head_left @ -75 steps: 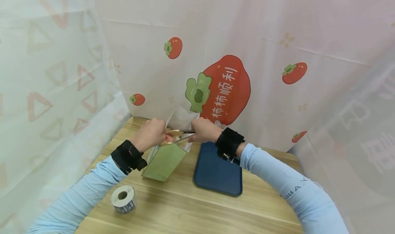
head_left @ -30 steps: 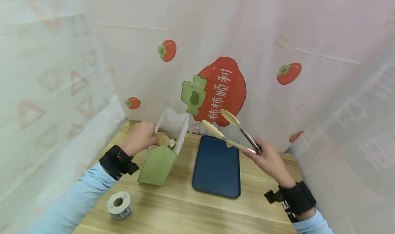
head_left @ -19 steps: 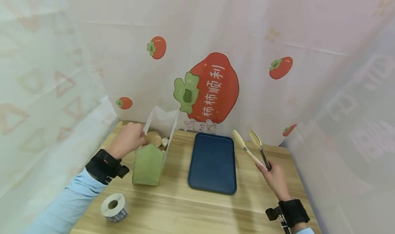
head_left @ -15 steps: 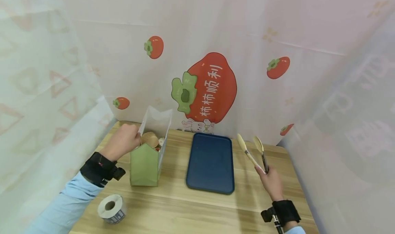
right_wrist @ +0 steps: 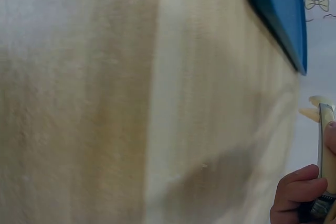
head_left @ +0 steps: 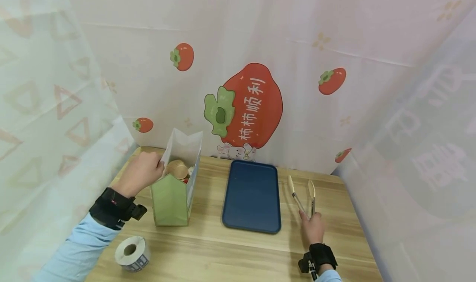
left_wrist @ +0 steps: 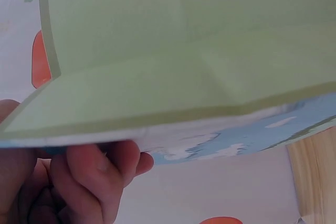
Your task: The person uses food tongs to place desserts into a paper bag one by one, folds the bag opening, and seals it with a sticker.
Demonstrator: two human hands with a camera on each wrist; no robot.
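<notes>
A green paper bag (head_left: 170,201) stands upright at the left of the table, its white inner lining raised at the back. Inside its mouth I see a round tan bread-like piece (head_left: 177,169) with bits of white and red beside it. My left hand (head_left: 141,172) pinches the bag's left upper edge; in the left wrist view curled fingers (left_wrist: 94,177) grip the rim from the blue printed side. To the right of the tray, my right hand (head_left: 313,228) holds a pair of tongs (head_left: 313,199) by the handle end, their cream tips spread apart and pointing away from me.
A dark blue tray (head_left: 252,197) lies mid-table between the bag and the tongs. Near the front left stands a roll of printed labels (head_left: 132,254). The wooden table (head_left: 208,257) ends at a patterned curtain (head_left: 297,108) behind and on both sides.
My right hand has drawn the tongs out of the bag and carried them right, past the tray, then lower. My left hand stays on the bag's edge, and the bag now stands straighter.
</notes>
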